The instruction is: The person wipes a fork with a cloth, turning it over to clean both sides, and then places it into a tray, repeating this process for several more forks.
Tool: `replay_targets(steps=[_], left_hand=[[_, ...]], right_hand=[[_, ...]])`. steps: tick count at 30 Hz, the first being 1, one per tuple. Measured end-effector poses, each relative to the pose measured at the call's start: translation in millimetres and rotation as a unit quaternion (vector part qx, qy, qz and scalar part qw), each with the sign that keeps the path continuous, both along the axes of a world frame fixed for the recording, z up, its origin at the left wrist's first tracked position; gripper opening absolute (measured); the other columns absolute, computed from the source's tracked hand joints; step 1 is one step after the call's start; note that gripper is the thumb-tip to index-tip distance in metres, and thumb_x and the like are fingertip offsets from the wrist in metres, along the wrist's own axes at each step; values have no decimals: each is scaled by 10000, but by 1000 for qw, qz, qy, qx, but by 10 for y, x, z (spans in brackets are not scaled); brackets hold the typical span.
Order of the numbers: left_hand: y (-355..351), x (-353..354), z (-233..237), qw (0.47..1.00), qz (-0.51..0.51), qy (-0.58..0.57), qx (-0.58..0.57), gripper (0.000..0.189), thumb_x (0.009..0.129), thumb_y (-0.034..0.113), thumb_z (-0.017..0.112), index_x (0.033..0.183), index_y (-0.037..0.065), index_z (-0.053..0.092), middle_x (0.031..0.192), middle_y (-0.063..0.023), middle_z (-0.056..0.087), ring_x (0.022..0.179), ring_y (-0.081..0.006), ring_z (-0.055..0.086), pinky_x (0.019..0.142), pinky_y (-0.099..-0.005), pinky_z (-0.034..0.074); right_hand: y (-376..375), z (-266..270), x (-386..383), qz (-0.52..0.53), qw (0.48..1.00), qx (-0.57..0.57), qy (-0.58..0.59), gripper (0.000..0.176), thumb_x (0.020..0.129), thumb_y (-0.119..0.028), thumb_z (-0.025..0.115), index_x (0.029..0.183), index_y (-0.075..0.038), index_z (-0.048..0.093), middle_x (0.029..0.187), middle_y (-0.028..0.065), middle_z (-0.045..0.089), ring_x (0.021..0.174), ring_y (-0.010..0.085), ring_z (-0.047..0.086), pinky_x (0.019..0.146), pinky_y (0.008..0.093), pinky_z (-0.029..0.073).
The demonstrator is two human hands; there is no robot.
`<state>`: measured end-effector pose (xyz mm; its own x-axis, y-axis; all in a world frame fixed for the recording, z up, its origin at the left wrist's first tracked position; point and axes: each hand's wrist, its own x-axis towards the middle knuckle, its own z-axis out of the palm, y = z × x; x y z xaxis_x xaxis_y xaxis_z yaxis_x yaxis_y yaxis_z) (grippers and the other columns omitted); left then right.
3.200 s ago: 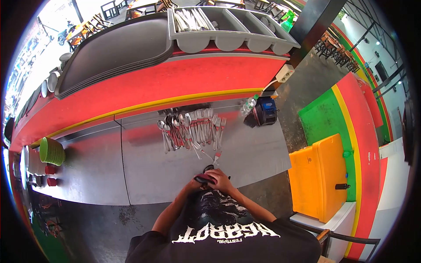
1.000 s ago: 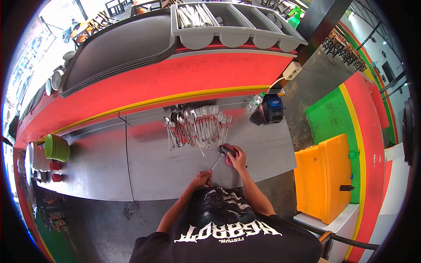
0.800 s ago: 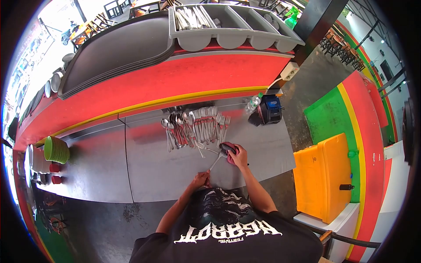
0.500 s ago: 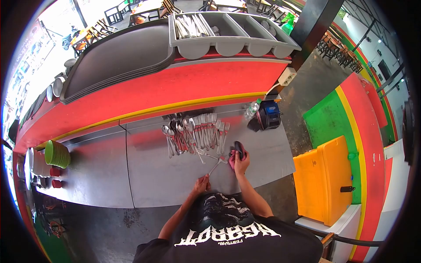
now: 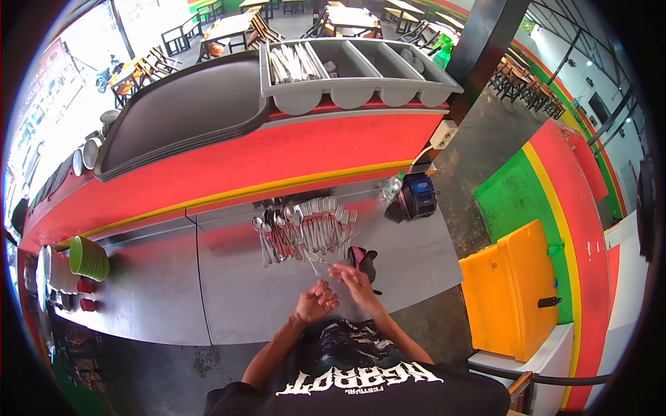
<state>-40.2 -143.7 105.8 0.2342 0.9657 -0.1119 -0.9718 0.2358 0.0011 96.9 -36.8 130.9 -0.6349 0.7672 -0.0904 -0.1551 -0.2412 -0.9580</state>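
My left hand [image 5: 317, 301] is in front of the cutlery, fingers curled; whatever may be inside them is hidden. Beside it, my right hand [image 5: 355, 283] reaches leftward with its fingertips drawn together at a few loose pieces of cutlery [image 5: 316, 262]. Whether it grips one of those pieces cannot be made out. A pink and dark cloth [image 5: 363, 261] lies on the counter just beyond my right hand, apart from its fingers. Behind both hands, several spoons [image 5: 269, 232] and forks [image 5: 333, 216] are laid side by side in a row, handles towards me.
The metal counter [image 5: 243, 298] meets a red ledge bearing black trays [image 5: 187, 97] and a grey cutlery box [image 5: 361, 87]. A plastic bottle [image 5: 392, 187] and dark blue bag [image 5: 419, 196] stand at the back right. Green bowls [image 5: 89, 258] are stacked left; a yellow bin [image 5: 510, 291] stands right.
My right hand has let go of the cloth and moved left, close to my left hand. The fork that projected from my left hand no longer shows there. The view has shifted slightly.
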Motion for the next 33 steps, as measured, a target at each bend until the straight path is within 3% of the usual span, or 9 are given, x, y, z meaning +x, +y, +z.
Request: replay_targets(steps=[3, 6, 8, 9, 13, 16, 20, 26, 33], left_hand=[[98, 175, 3, 997, -8, -40, 60, 366, 1026, 410, 406, 763, 170, 489, 652, 17, 450, 634, -145, 384, 715, -315, 344], [248, 183, 351, 999, 2, 18, -51, 346, 1023, 433, 409, 857, 158, 538, 732, 17, 490, 651, -145, 422, 731, -327, 364], [358, 161, 530, 978, 49, 202, -31, 369, 1042, 425, 385, 995, 114, 578, 810, 0, 525, 724, -153, 508, 767, -351, 417], [424, 145, 681, 959, 81, 269, -30, 370, 1045, 416, 391, 1010, 101, 581, 816, -11, 536, 743, -153, 530, 772, -349, 432], [709, -120, 729, 828, 122, 544, 51, 305, 1046, 331, 456, 1031, 57, 589, 830, -31, 584, 782, -128, 578, 735, -313, 476], [949, -225, 1478, 716, 178, 662, 128, 273, 1029, 265, 508, 937, 19, 581, 757, -19, 601, 704, -91, 570, 638, -267, 453], [1381, -387, 2255, 652, 200, 719, 138, 257, 1004, 207, 548, 863, -5, 576, 694, -30, 584, 636, -80, 532, 582, -260, 427], [2348, -493, 2878, 695, 253, 629, 238, 295, 1004, 285, 548, 897, 25, 635, 732, 5, 600, 641, -61, 545, 571, -260, 453], [3206, -561, 3265, 778, 173, 595, 102, 372, 990, 427, 543, 905, 86, 665, 731, 34, 607, 634, -71, 565, 557, -243, 411]], right_hand=[[42, 257, -131, 33, 999, 5, -27, 298, 995, -209, 589, 1187, 18, 621, 981, 84, 695, 910, 131, 645, 824, 256, 500], [137, 433, -252, 16, 998, 42, -42, 283, 982, -195, 611, 1169, 15, 642, 895, 61, 694, 708, 63, 609, 636, 208, 503], [244, 656, -203, 30, 994, 14, -104, 286, 979, -188, 617, 1176, 17, 641, 880, 52, 692, 631, 30, 569, 567, 195, 481], [326, 711, -213, 37, 994, 45, -90, 285, 975, -179, 621, 1177, 22, 643, 871, 41, 689, 572, 1, 522, 501, 189, 438], [695, 929, -323, 1, 988, 154, -32, 287, 970, -174, 627, 1177, 24, 649, 876, 45, 691, 649, 16, 572, 549, 185, 464], [908, 1498, -440, -15, 988, 154, -4, 290, 965, -178, 634, 1175, 22, 652, 866, 44, 688, 699, 38, 594, 574, 188, 466], [1262, 2152, -563, -48, 978, 204, 4, 303, 973, -208, 618, 1174, 17, 653, 811, 24, 657, 678, 58, 589, 567, 197, 465], [2061, 2841, -722, -70, 966, 246, 34, 343, 989, -256, 583, 1143, 44, 650, 712, -7, 587, 590, 69, 548, 523, 228, 459], [2957, 3127, -757, -54, 993, 106, -3, 256, 974, -327, 596, 989, -88, 686, 766, -33, 631, 643, 72, 576, 592, 240, 488]])
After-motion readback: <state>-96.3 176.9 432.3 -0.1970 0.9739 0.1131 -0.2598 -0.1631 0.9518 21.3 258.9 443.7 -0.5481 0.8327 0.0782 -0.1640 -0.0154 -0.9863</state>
